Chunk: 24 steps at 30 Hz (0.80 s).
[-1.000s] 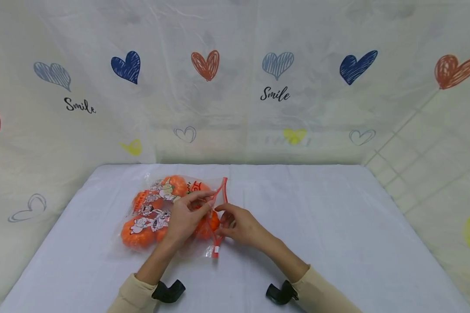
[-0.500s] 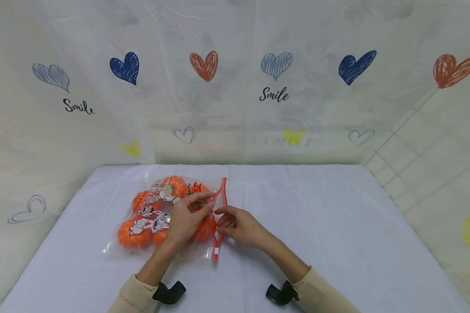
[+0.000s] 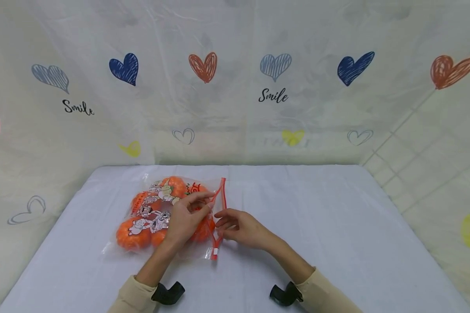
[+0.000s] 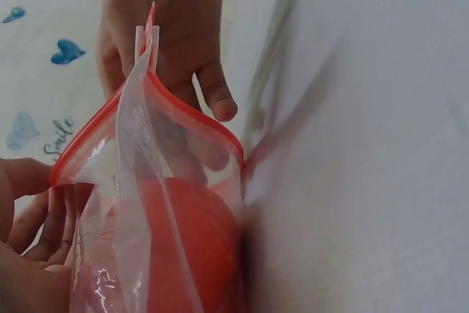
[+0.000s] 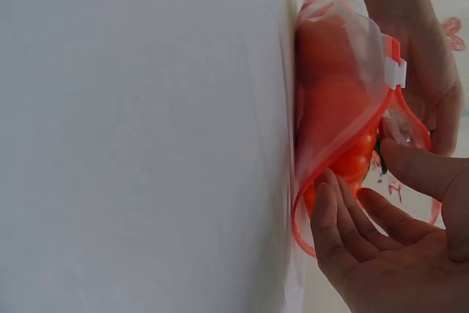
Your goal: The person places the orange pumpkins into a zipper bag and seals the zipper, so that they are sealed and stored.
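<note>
A clear zip bag [image 3: 196, 252] printed with cartoon figures lies on the table, several orange pumpkins [image 3: 133, 234] inside. Its red-edged mouth [image 3: 224, 195] gapes to the right, and a white slider [image 5: 396, 73] sits at the near end. My left hand [image 3: 184, 219] pinches the upper edge of the mouth between thumb and fingers, holding it raised. At the opening is my right hand [image 3: 240, 228], fingers loosely bent and thumb apart. In the right wrist view its fingertips are right at the ribbed pumpkin [image 5: 359, 155] with a green stem, just within the mouth.
A white cloth covers the table [image 3: 317, 226]. Behind it hangs a pale curtain [image 3: 235, 108] printed with hearts and "Smile". Black wrist mounts [image 3: 169, 293] sit on both forearms near the front edge.
The pumpkin at the mouth has shifted slightly left, deeper into the bag, and the leftmost pumpkin has moved a little left too. My left hand keeps its hold on the edge.
</note>
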Motion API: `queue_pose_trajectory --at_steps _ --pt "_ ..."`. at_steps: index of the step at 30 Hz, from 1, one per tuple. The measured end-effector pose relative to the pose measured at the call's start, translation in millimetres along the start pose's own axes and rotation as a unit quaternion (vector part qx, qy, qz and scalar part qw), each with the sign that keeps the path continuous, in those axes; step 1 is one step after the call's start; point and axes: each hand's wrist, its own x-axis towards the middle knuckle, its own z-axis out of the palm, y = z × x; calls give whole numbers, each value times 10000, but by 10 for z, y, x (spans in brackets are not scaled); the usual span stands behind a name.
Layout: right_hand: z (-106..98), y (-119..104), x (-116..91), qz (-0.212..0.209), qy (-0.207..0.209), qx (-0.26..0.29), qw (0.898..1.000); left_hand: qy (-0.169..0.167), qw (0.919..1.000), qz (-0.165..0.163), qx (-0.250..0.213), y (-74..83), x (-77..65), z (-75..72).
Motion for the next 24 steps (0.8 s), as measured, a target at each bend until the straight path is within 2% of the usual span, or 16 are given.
queue_pose_trajectory --at_steps 16,24 --pt "2 -21 -1 -126 0 247 9996 147 9985 230 -478 -19 -11 20" --pt "20 -5 12 -204 -8 353 9992 188 9979 322 -525 -23 -18 29"
